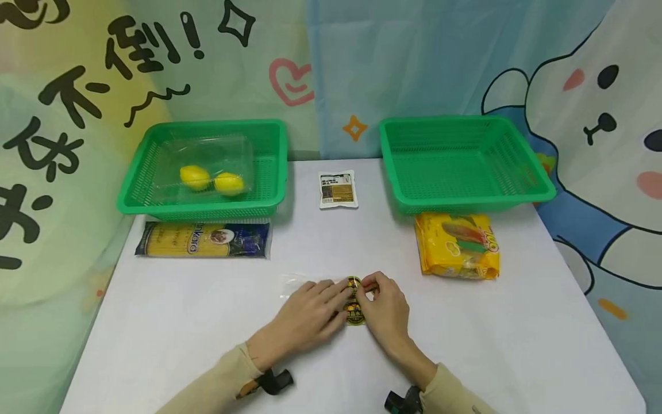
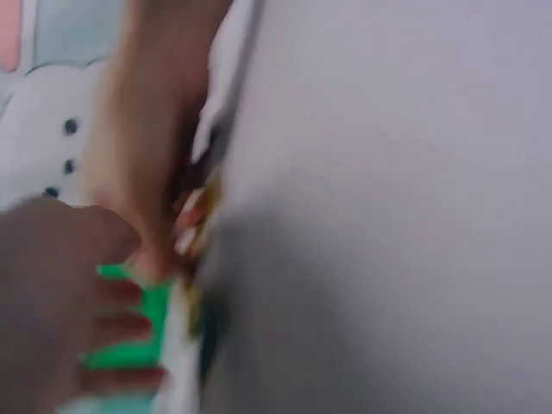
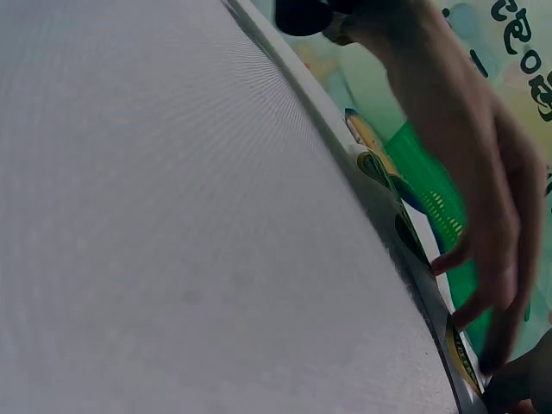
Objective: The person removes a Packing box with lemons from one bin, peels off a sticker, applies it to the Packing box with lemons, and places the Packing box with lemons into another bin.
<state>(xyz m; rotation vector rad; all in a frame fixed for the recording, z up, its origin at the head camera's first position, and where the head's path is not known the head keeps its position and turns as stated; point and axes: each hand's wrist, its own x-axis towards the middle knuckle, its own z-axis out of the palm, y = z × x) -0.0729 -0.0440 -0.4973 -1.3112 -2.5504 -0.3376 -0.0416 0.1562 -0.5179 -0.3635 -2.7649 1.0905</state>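
Observation:
A flat clear plastic packet with round black-and-yellow labels [image 1: 354, 313] lies on the table in front of me. My left hand [image 1: 312, 310] reaches over it, fingers nearly straight, tips resting on the labelled part. My right hand [image 1: 385, 310] pinches the packet's right edge between thumb and forefinger. The right wrist view has the left hand [image 3: 492, 216] coming down with its fingertips at the packet [image 3: 466, 358]. Blurred in the left wrist view are the right hand [image 2: 151, 147] at the packet's edge and the left hand [image 2: 52, 302] beside it.
At the back left a green basket [image 1: 279, 172] holds a clear box with two lemons [image 1: 212, 179]; another green basket [image 1: 465, 202] stands back right. A pasta bag [image 1: 201, 240], a small sachet [image 1: 338, 190] and a yellow snack packet [image 1: 457, 246] lie on the white table [image 1: 491, 345].

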